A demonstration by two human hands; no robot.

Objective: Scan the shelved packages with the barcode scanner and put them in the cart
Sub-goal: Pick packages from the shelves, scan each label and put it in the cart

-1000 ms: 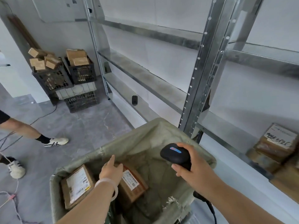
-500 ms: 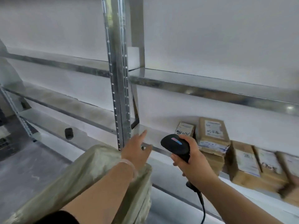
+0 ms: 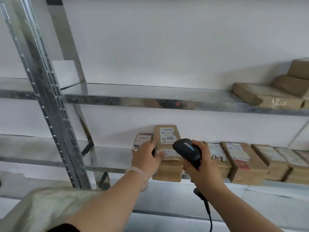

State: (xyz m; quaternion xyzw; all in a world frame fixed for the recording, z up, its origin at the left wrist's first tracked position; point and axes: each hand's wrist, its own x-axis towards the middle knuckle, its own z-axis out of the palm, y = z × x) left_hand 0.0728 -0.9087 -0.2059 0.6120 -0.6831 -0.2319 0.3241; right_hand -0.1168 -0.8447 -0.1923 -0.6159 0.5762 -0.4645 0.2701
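Two hands at lower shelf (image 3: 108, 158), near its left end.
- Left hand (image 3: 147, 158): fingers stretched, not curled, lying on small package (image 3: 141, 142); thumb across label on stack of packages (image 3: 167, 171) just beside it.
- Right hand (image 3: 200, 164): fingers wrapped tight round barcode scanner (image 3: 187, 150), scanner head in front of stack; cable (image 3: 209, 213) hanging below wrist.
- Row of packages (image 3: 247, 161) along shelf toward right end.
- Upper packages (image 3: 267, 97) at right end of upper shelf (image 3: 150, 101); red dot (image 3: 178, 103) on its front edge.
- Sack-lined cart (image 3: 41, 208) lower left, below shelf.
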